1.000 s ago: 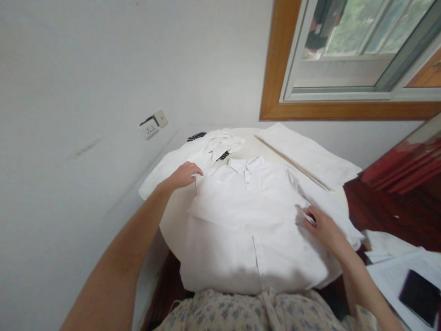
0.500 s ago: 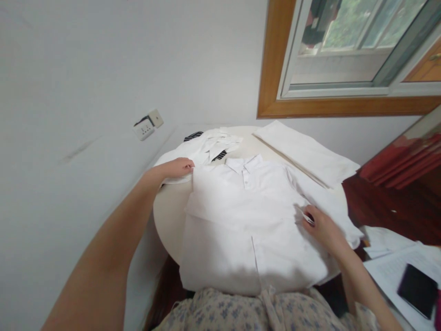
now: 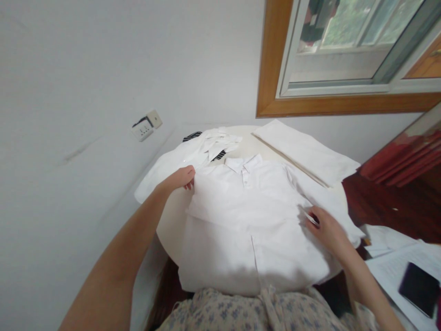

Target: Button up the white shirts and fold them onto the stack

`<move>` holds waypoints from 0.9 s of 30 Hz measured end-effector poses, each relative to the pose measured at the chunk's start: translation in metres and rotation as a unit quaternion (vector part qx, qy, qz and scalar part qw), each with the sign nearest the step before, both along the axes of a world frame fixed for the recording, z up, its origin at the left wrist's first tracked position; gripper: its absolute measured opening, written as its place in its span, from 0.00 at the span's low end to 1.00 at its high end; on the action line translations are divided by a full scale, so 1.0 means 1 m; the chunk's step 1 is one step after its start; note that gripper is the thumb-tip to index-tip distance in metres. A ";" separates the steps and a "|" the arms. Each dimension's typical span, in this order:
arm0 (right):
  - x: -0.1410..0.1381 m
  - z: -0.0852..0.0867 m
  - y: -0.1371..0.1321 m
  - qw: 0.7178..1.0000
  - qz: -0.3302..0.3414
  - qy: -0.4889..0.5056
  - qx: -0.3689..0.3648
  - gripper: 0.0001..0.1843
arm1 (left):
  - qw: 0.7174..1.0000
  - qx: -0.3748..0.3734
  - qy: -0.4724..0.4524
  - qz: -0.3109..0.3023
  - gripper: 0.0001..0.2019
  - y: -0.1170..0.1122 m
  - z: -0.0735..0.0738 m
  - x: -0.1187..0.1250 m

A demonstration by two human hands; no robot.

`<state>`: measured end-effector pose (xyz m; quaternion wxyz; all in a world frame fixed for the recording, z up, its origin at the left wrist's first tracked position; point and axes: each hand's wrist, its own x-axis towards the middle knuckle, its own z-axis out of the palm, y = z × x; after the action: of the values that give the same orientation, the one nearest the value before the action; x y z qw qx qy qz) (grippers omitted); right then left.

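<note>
White collared shirt (image 3: 234,207) lying spread on round table (image 3: 172,225), collar pointing toward wall (image 3: 206,64). Left hand (image 3: 182,177) pinching shirt's edge near shoulder. Right hand (image 3: 323,226) pinching loose fold at opposite side, thumb and forefinger gripping fabric. Folded white cloth (image 3: 306,151) lying beyond, right; white garment (image 3: 172,161) lying beyond, left.

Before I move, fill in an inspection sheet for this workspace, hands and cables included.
Surface: round cream tabletop, mostly covered.
Job's things: collared white shirt, spread out, collar at far end.
Clutter: folded white cloth, far right; white garments and black striped fabric, far left; black device on papers, near right.
Hands: left hand pinches the shirt's edge at left; right hand pinches it at right.
Cables: nothing seen.
Surroundings: wall socket, left; wooden window frame and red curtain, right.
</note>
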<state>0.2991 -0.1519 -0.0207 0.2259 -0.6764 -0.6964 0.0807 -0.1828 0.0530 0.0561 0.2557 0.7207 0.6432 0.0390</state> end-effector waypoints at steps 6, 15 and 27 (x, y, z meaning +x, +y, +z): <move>-0.007 0.000 -0.002 0.999 -0.030 -0.018 0.006 0.06 | 0.976 0.170 0.058 0.127 0.27 -0.033 -0.020 0.023; -0.015 0.005 -0.005 0.991 -0.101 -0.090 -0.006 0.12 | 0.945 0.267 0.158 0.103 0.27 -0.057 -0.040 0.045; -0.020 0.018 -0.013 0.971 -0.086 -0.150 0.167 0.18 | 0.898 0.387 0.205 -0.040 0.21 -0.092 -0.018 0.078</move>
<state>0.2789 -0.1647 -0.0031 0.2344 -0.6908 -0.6652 -0.1593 -0.1047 -0.0392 0.0379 -0.1801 0.7796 0.5865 0.1259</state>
